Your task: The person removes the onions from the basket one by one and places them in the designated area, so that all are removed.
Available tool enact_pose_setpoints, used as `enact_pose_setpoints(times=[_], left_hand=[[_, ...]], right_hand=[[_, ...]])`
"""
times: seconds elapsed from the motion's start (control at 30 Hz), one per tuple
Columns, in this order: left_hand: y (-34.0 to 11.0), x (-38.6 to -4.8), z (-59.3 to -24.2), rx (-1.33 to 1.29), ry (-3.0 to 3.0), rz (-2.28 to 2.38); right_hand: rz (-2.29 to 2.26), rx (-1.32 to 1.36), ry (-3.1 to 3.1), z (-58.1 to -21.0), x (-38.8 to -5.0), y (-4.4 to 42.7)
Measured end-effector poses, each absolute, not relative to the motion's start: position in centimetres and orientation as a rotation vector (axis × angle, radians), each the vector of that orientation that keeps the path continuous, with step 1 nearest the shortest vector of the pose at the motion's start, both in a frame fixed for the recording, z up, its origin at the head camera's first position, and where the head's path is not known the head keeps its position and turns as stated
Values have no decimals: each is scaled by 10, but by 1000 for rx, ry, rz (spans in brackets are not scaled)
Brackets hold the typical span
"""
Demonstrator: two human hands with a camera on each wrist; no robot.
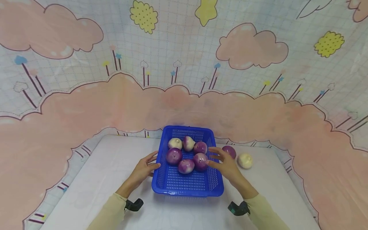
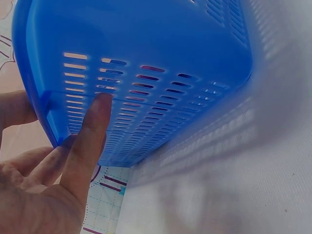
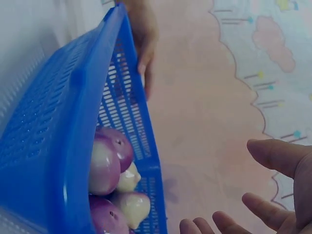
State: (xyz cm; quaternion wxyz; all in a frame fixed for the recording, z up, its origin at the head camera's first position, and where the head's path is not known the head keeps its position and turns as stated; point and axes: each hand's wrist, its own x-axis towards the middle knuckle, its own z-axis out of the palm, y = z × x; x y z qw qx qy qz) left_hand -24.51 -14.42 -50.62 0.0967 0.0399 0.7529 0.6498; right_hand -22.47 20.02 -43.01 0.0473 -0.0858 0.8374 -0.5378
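Note:
A blue perforated plastic basket [image 1: 187,188] holds several glossy, round, onion-like vegetables, purple and cream; one purple onion [image 1: 174,156] lies at its left. At the basket's left side my left hand [image 1: 145,166] grips the rim, the thumb on the edge and a finger against the outer wall [image 2: 161,29]. My right hand [image 1: 225,163] is over the right rim, fingers spread, near a purple onion [image 1: 200,161]. In the right wrist view the right hand [image 3: 278,195] holds nothing. Whether the basket's bottom touches the table is unclear.
To the right of the basket, a purple onion [image 1: 229,152], partly behind the right hand, and a cream onion [image 1: 245,160] lie on the white table [image 1: 100,179]. A printed cloth [image 1: 184,108] with clouds hangs behind the table.

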Motion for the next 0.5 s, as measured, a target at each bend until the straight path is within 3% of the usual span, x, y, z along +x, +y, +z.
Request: enact_pose_setpoints(times=[0.5], left_hand=[[-142,-244,-511,126,2238,1935]], right_hand=[[-1545,-392,2453,-434,-244,176]])
